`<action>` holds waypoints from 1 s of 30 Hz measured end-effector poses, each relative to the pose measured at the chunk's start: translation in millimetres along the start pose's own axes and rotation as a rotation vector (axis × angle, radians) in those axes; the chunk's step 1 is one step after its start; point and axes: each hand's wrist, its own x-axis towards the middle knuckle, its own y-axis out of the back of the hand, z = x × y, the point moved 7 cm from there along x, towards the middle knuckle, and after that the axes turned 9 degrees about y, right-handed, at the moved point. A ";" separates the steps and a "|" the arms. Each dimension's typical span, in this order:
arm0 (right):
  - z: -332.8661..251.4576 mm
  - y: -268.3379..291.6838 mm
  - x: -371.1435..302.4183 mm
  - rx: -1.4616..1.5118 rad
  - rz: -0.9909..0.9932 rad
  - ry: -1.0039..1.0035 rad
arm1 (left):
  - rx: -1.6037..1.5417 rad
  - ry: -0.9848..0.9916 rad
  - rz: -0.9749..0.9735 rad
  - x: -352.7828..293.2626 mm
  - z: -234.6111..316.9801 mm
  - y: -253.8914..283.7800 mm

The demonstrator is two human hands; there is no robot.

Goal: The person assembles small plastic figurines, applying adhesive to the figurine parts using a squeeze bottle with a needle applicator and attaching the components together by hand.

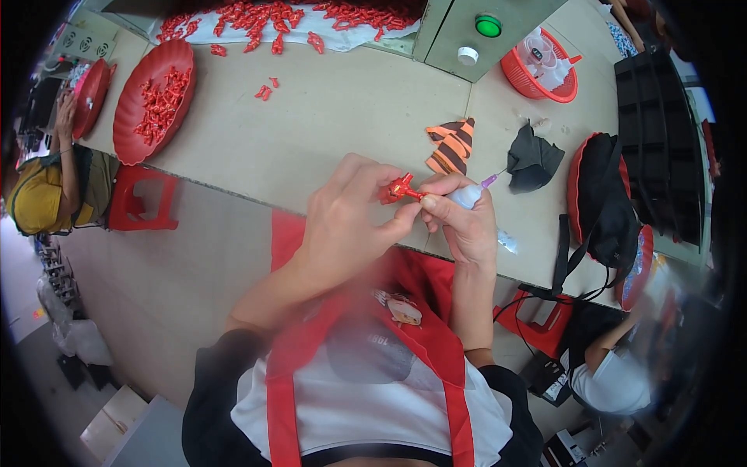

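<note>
A small shiny red figure (402, 188) is held just above the table's front edge, between my two hands. My left hand (346, 210) grips it from the left, its fingers closed around the figure's wider end. With thumb and forefinger, my right hand (461, 222) pinches the narrow end. Also tucked in my right hand is a small white squeeze bottle (467, 196) with a purple needle tip, which points away to the upper right. Part of the figure lies hidden behind my fingers.
A red dish (167, 54) of red pieces stands far left. More red pieces (257, 19) lie on white cloth at the back. Striped orange cloth (451, 146), black cloth (535, 159), a red basket (513, 74) and a black bag (607, 202) are rightward. Other people sit on both sides.
</note>
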 end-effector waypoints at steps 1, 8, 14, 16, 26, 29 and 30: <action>0.1 1.1 1.2 0.000 0.000 -0.001 | -0.025 0.022 -0.017 -0.5 -1.5 -0.4; 12.2 -3.9 8.0 0.251 -0.209 -0.051 | -0.053 0.088 -0.115 -3.5 1.6 2.4; 1.4 -7.4 3.8 0.096 -0.106 -0.028 | -0.069 0.028 -0.079 -4.5 -1.6 5.1; -4.4 -7.5 3.5 0.022 -0.053 0.005 | -0.163 0.066 -0.055 -5.4 -4.3 5.8; -5.9 -14.8 9.3 0.133 -0.030 0.036 | -1.100 0.866 -0.332 -13.8 -55.3 -14.4; -2.9 -17.7 8.7 0.102 -0.035 -0.004 | -1.324 0.963 -0.561 -20.0 -61.3 -28.8; -1.4 -18.4 8.0 0.062 -0.034 -0.035 | -1.325 0.963 -0.561 -20.2 -64.0 -30.6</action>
